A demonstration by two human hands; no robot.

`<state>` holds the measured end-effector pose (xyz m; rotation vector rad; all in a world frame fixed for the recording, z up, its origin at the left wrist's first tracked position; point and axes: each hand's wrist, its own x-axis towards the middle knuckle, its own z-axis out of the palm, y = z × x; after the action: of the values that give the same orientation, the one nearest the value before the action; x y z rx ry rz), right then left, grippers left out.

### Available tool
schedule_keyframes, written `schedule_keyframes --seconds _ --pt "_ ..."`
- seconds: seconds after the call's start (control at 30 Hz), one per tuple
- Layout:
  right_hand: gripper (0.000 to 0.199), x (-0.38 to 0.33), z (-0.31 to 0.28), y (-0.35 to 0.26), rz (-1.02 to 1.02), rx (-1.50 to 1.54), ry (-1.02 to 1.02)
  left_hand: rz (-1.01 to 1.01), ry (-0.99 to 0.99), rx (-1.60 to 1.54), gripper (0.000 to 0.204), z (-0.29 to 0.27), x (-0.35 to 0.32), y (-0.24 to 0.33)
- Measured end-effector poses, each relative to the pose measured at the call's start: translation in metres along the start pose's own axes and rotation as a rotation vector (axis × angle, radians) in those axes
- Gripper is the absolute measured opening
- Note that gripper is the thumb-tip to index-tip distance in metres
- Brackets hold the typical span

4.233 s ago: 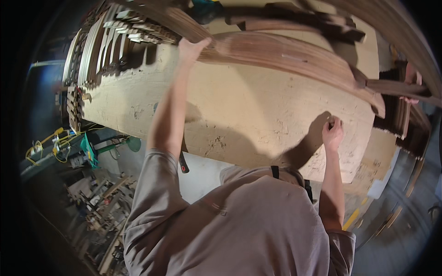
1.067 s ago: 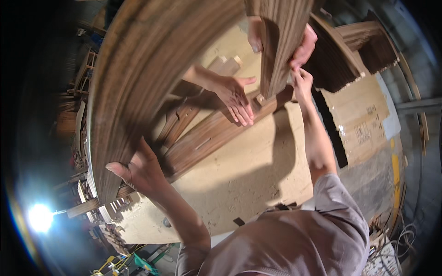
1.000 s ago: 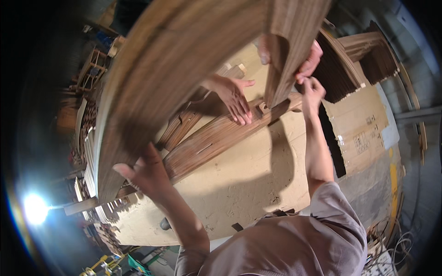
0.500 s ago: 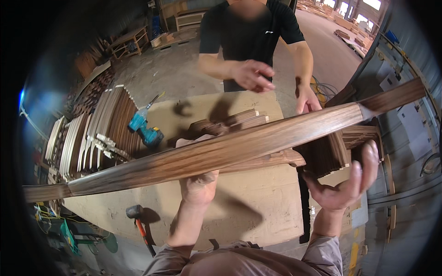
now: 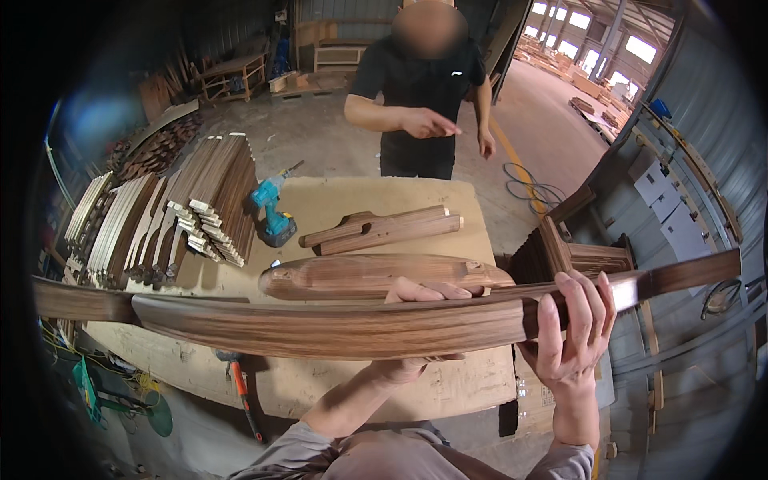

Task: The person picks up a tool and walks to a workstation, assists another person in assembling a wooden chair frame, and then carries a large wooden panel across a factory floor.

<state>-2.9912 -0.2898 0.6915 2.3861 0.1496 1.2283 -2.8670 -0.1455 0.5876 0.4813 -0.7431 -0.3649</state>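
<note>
A long, slightly curved brown wooden rail (image 5: pixel 312 328) with narrower ends stretches across the view above the table. My left hand (image 5: pixel 404 369) grips its middle from below, fingers over the far edge. Toward the right end, my right hand (image 5: pixel 570 344) has its fingers laid over the rail at a joint with a narrower section; its thumb is hidden. Beyond the rail a broad, rounded wooden piece (image 5: pixel 368 278) lies on the table (image 5: pixel 336 388). Farther back are shorter wooden pieces (image 5: pixel 392 230), side by side.
A teal cordless drill (image 5: pixel 274 212) rests near stacked wooden parts (image 5: pixel 200 188) at the left. A mallet with an orange-and-black handle (image 5: pixel 242 392) is at the front edge. Slatted wood (image 5: pixel 548 248) stands at the right. Across the table a co-worker (image 5: pixel 420 96) extends one hand.
My right hand has come onto the rail from open beside it. The rail has turned, its right side lower and nearer. The co-worker has stepped back, one hand withdrawn from near the rail.
</note>
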Motion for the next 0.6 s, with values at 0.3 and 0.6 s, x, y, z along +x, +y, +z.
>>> schedule_keyframes --seconds 0.3,0.6 --pt "0.037 -0.077 -0.064 0.008 0.098 -0.105 -0.041 -0.179 -0.33 -0.206 0.023 0.072 -0.023 -0.059" --pt "0.03 -0.215 -0.131 0.146 0.258 0.038 -0.198 -0.323 -0.406 -0.177 0.016 0.21 -0.047 -0.207"
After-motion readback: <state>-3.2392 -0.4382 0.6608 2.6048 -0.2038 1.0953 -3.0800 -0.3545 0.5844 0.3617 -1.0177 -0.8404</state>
